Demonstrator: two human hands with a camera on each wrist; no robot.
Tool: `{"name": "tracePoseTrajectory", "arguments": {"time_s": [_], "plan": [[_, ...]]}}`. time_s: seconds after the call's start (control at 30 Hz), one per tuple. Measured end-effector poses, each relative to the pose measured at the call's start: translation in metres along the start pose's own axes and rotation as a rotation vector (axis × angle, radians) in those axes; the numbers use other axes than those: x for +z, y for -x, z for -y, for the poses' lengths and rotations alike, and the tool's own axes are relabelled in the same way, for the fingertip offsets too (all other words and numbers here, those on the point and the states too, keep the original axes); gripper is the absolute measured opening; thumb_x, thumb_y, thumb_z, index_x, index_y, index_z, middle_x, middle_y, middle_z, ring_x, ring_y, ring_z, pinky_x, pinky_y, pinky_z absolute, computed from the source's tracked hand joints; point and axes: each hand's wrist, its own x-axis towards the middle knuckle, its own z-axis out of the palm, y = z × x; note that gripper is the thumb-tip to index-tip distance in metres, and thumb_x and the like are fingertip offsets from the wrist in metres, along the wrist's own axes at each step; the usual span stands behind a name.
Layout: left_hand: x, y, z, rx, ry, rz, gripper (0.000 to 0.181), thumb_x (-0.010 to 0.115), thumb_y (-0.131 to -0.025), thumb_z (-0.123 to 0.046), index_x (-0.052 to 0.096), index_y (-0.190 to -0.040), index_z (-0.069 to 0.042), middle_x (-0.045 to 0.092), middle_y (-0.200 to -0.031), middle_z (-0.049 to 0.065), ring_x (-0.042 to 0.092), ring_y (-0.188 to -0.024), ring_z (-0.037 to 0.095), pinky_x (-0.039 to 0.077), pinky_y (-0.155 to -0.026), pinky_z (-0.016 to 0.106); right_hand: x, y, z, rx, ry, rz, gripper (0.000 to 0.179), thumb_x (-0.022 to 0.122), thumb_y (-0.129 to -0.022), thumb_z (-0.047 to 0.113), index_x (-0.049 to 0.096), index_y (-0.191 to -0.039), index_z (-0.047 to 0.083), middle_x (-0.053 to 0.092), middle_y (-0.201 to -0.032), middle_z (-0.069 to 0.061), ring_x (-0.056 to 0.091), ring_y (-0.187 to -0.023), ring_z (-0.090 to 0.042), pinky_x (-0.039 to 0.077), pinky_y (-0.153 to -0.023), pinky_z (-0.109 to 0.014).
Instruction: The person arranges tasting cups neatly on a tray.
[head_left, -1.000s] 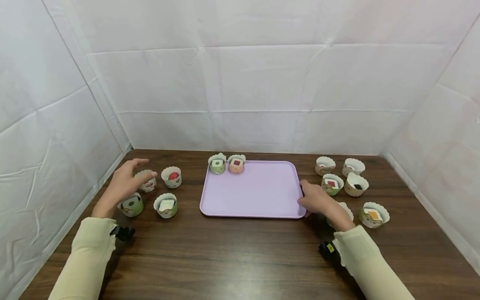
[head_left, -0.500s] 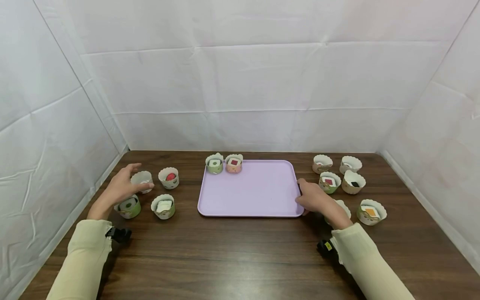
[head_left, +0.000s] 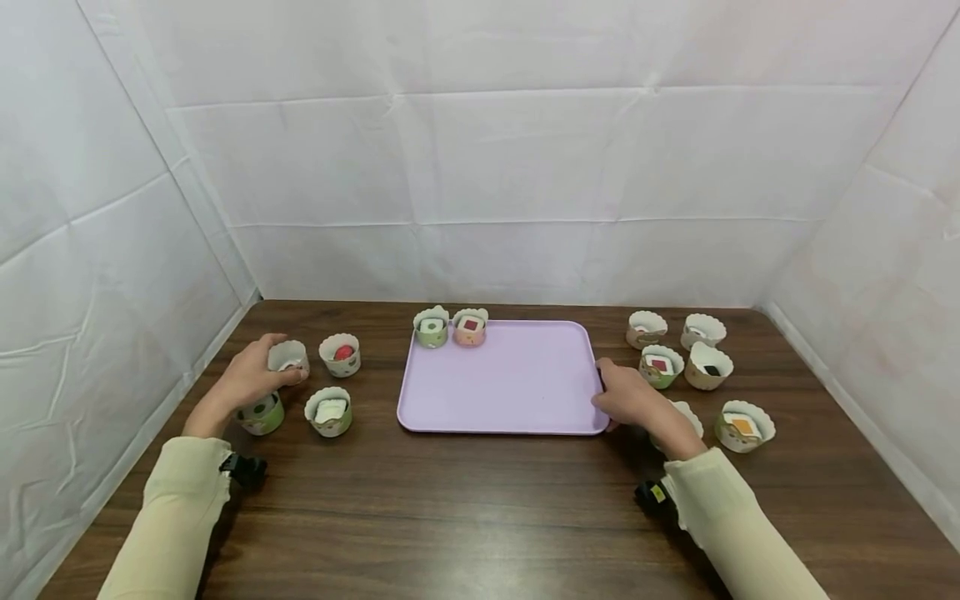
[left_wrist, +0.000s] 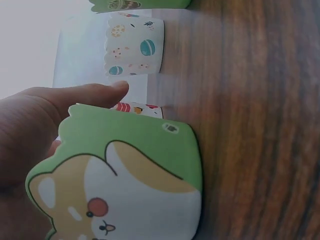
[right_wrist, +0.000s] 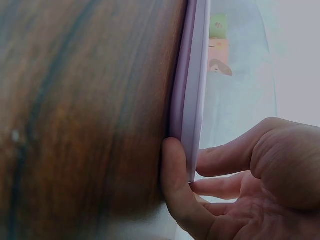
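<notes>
My left hand (head_left: 251, 375) is at a white patterned paper baking cup (head_left: 288, 356) on the table's left side, thumb in front and fingers behind, pinching it. In the left wrist view, that cup mostly hides behind a green baking cup (left_wrist: 135, 175) with a dog print; the thumb (left_wrist: 95, 95) shows above. My right hand (head_left: 626, 393) grips the right edge of a lilac tray (head_left: 510, 387); in the right wrist view a finger lies beneath the rim and the thumb above. A green cup (head_left: 432, 333) and a pink cup (head_left: 470, 333) stand at the tray's back left.
Also at left are a cup with a red piece (head_left: 340, 356) and a green cup with a white piece (head_left: 328, 412). Several filled cups stand at right, including one with an orange-topped piece (head_left: 743, 427). White sheeting (head_left: 517, 167) encloses the brown table (head_left: 450, 508).
My left hand has come down from above the white cup and its fingers have closed in around it. The right hand stays on the tray's edge.
</notes>
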Motion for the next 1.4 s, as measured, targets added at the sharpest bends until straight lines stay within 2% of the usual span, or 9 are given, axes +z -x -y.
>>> {"name": "tracePoseTrajectory", "arguments": {"time_s": [0.27,0.53,0.87,1.17,1.4], "plan": [[0.003,-0.004,0.002,0.001,-0.02,-0.025,0.079,0.065,-0.099,-0.027,0.026,-0.154,0.014,0.034,-0.149,0.047,0.035,-0.135,0.063,0.04,-0.106,0.074,-0.001,0.0,-0.001,-0.005,-0.001,-0.005,0.064,0.056,-0.098,0.004,0.027,-0.152,-0.016,0.053,-0.134,-0.042,0.068,-0.064,-0.019,0.062,-0.054,-0.031],[0.005,-0.001,0.003,0.022,-0.043,-0.055,0.068,0.06,-0.102,-0.02,0.029,-0.151,0.016,0.037,-0.146,0.047,0.039,-0.132,0.063,0.042,-0.103,0.073,0.001,0.0,-0.001,-0.003,0.0,-0.001,0.064,0.056,-0.098,0.004,0.027,-0.152,-0.016,0.053,-0.133,-0.042,0.068,-0.063,-0.019,0.062,-0.054,-0.031],[0.002,0.0,-0.001,-0.013,0.014,-0.088,0.071,0.054,-0.105,-0.026,0.022,-0.156,0.012,0.029,-0.151,0.046,0.032,-0.137,0.062,0.037,-0.108,0.075,-0.001,0.002,0.001,-0.002,0.011,0.001,0.065,0.056,-0.098,0.004,0.026,-0.152,-0.017,0.053,-0.133,-0.042,0.068,-0.065,-0.019,0.062,-0.054,-0.031],[0.003,0.0,-0.007,-0.02,-0.007,-0.177,0.071,0.056,-0.103,-0.032,0.029,-0.156,0.007,0.035,-0.148,0.042,0.038,-0.132,0.06,0.039,-0.105,0.074,0.001,0.0,0.0,-0.006,0.015,-0.011,0.064,0.056,-0.097,0.003,0.027,-0.151,-0.017,0.053,-0.134,-0.043,0.068,-0.064,-0.018,0.062,-0.053,-0.03],[0.002,0.003,-0.015,0.03,0.01,-0.324,0.068,0.06,-0.099,-0.032,0.039,-0.152,0.005,0.045,-0.142,0.039,0.047,-0.123,0.055,0.043,-0.096,0.071,0.0,0.001,0.001,-0.009,0.007,-0.012,0.064,0.054,-0.096,0.003,0.027,-0.151,-0.017,0.053,-0.133,-0.043,0.068,-0.064,-0.019,0.062,-0.053,-0.031]]}}
